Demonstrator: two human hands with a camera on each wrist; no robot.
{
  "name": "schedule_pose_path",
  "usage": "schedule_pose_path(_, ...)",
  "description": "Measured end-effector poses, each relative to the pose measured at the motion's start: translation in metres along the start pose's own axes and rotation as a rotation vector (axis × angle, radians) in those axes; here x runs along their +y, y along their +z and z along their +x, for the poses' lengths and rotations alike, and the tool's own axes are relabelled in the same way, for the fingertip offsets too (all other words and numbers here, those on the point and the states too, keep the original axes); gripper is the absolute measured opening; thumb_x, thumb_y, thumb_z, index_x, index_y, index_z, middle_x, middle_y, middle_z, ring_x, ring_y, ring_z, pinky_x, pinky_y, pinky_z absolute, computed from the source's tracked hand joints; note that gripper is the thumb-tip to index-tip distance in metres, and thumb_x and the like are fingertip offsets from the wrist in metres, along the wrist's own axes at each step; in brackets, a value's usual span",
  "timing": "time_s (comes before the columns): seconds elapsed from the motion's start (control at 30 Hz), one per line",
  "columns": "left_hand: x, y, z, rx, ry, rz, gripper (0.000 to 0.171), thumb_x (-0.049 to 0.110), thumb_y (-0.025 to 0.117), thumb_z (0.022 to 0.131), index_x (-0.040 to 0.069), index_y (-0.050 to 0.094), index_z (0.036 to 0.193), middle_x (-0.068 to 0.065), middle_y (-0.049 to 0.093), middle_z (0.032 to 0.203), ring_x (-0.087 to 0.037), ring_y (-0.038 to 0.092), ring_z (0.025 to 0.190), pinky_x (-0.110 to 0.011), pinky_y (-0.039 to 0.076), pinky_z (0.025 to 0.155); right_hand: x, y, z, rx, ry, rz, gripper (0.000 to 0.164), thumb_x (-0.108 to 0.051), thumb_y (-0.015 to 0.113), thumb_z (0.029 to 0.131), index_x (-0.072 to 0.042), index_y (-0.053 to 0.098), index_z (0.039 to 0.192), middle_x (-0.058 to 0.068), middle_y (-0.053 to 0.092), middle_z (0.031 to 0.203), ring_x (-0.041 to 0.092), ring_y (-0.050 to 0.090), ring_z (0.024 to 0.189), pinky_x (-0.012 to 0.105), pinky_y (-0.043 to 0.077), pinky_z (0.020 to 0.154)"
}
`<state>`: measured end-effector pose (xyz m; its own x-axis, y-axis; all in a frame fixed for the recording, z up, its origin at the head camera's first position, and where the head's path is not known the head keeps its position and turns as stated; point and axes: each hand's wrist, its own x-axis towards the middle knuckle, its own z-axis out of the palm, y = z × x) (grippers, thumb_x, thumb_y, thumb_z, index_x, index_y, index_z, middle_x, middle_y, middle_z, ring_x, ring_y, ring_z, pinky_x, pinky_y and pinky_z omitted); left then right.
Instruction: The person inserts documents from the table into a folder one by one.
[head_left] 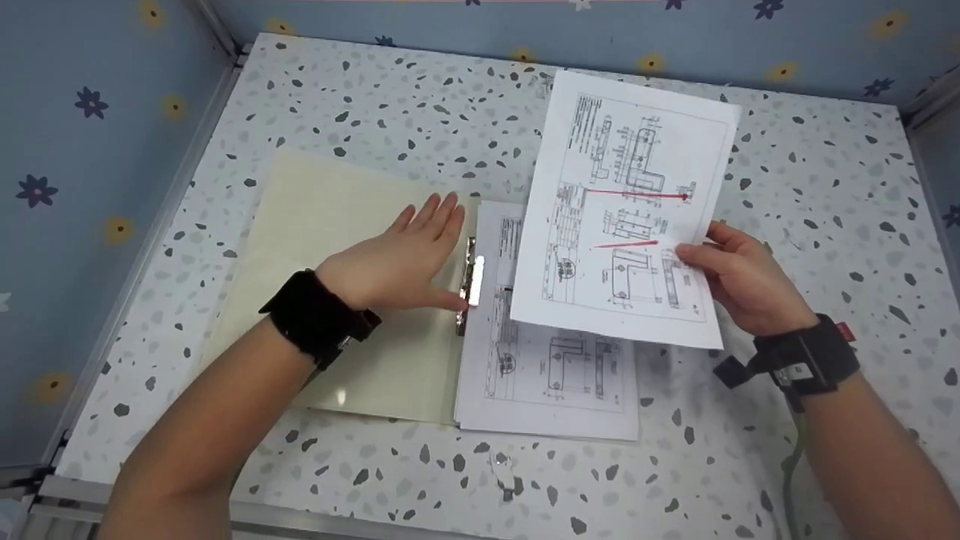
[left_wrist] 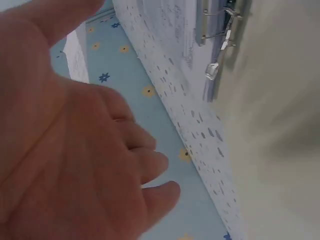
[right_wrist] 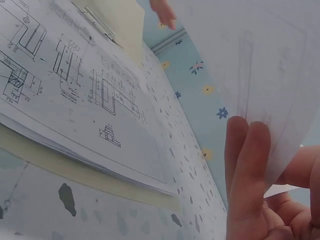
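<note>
A cream folder [head_left: 337, 217] lies spread on the speckled table, its metal ring clip [head_left: 469, 289] along the spine. To the right of the clip lies a stack of printed drawing sheets [head_left: 555, 412]. My left hand [head_left: 401, 259] is held over the folder beside the clip, fingers straight and thumb stretched toward the clip; the left wrist view shows the palm [left_wrist: 75, 140] with nothing in it. Above the stack, my right hand [head_left: 750, 281] pinches the right edge of a loose drawing sheet [head_left: 570, 292] with red arrows. Fingers [right_wrist: 255, 160] behind this sheet show in the right wrist view.
Near the table's front edge lies a small pale, shiny object [head_left: 504, 476], too unclear to name. Flower-patterned blue panels [head_left: 480, 30] stand behind the table and at its sides. Each wrist wears a black strap [head_left: 319, 319], and a cable runs from the right one.
</note>
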<state>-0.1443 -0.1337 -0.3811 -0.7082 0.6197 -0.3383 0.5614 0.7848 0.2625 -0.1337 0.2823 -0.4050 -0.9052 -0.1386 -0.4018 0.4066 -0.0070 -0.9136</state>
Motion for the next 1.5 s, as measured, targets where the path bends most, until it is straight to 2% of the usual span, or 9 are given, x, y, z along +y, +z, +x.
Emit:
schedule_pose_path(0.1,-0.004,0.010,0.003,-0.089,-0.040,0.008,0.122,0.066,0.067,0.083,-0.004,-0.001,0.157,-0.023,-0.010,0.163,-0.036,-0.012,0.150,-0.050,0.001,0.120,0.007,-0.003,-0.004,-0.017,0.027,-0.058,0.053,-0.014,0.068,0.095,-0.004,0.045,0.143,0.013,0.067,0.122,0.024,0.069,0.101,0.031,0.057,0.078)
schedule_pose_path(0.37,-0.006,0.033,0.013,-0.126,-0.077,0.015,0.122,0.062,0.071,0.081,-0.005,0.003,0.157,-0.028,-0.008,0.162,-0.040,-0.006,0.150,-0.055,0.007,0.119,0.028,0.000,-0.009,-0.158,0.068,-0.186,0.058,-0.008,0.063,0.097,-0.003,0.037,0.148,0.019,0.067,0.121,0.030,0.070,0.100,0.037,0.058,0.078)
schedule_pose_path(0.47,-0.007,0.042,0.016,-0.161,-0.090,0.029,0.120,0.060,0.071,0.080,-0.004,0.005,0.157,-0.028,-0.009,0.162,-0.041,-0.007,0.149,-0.057,0.007,0.118,0.036,0.007,-0.009,-0.179,0.095,-0.256,0.061,-0.007,0.061,0.097,-0.006,0.032,0.151,0.021,0.065,0.123,0.031,0.069,0.102,0.038,0.057,0.082)
schedule_pose_path(0.6,-0.010,0.048,0.019,-0.182,-0.100,0.044,0.120,0.060,0.073,0.079,-0.004,0.009,0.157,-0.028,-0.009,0.161,-0.041,-0.008,0.149,-0.063,0.010,0.115,0.043,0.016,-0.011,-0.198,0.103,-0.297,0.068,-0.004,0.061,0.096,-0.009,0.026,0.154,0.022,0.065,0.122,0.033,0.069,0.103,0.038,0.057,0.083)
schedule_pose_path(0.8,-0.010,0.049,0.021,-0.191,-0.108,0.044,0.121,0.060,0.074,0.078,-0.004,0.010,0.157,-0.028,-0.010,0.161,-0.041,-0.008,0.149,-0.068,0.013,0.112,0.047,0.028,-0.016,-0.258,0.105,-0.274,0.076,-0.001,0.062,0.094,-0.012,0.021,0.157,0.022,0.066,0.122,0.036,0.068,0.105,0.039,0.056,0.085)
schedule_pose_path(1.0,-0.007,0.048,0.023,-0.194,-0.116,0.066,0.120,0.059,0.074,0.078,-0.005,0.010,0.157,-0.029,-0.009,0.161,-0.043,-0.007,0.149,-0.069,0.014,0.111,0.049,0.039,-0.024,-0.280,0.113,-0.265,0.081,-0.004,0.065,0.093,-0.018,0.018,0.158,0.021,0.067,0.118,0.037,0.068,0.104,0.040,0.056,0.086)
schedule_pose_path(1.27,0.000,0.042,0.021,-0.218,-0.139,0.064,0.119,0.056,0.074,0.078,-0.005,0.009,0.157,-0.029,-0.011,0.161,-0.043,-0.008,0.148,-0.069,0.012,0.112,0.052,0.043,-0.023,-0.308,0.101,-0.274,0.076,-0.003,0.062,0.095,-0.018,0.021,0.157,0.019,0.068,0.120,0.036,0.068,0.105,0.040,0.056,0.086)
schedule_pose_path(1.5,-0.001,0.043,0.022,-0.226,-0.142,0.061,0.120,0.056,0.075,0.078,-0.005,0.008,0.157,-0.028,-0.013,0.161,-0.042,-0.010,0.148,-0.070,0.011,0.111,0.055,0.045,-0.021,-0.315,0.113,-0.247,0.075,-0.002,0.061,0.095,-0.018,0.022,0.157,0.020,0.067,0.121,0.037,0.067,0.107,0.042,0.055,0.088)
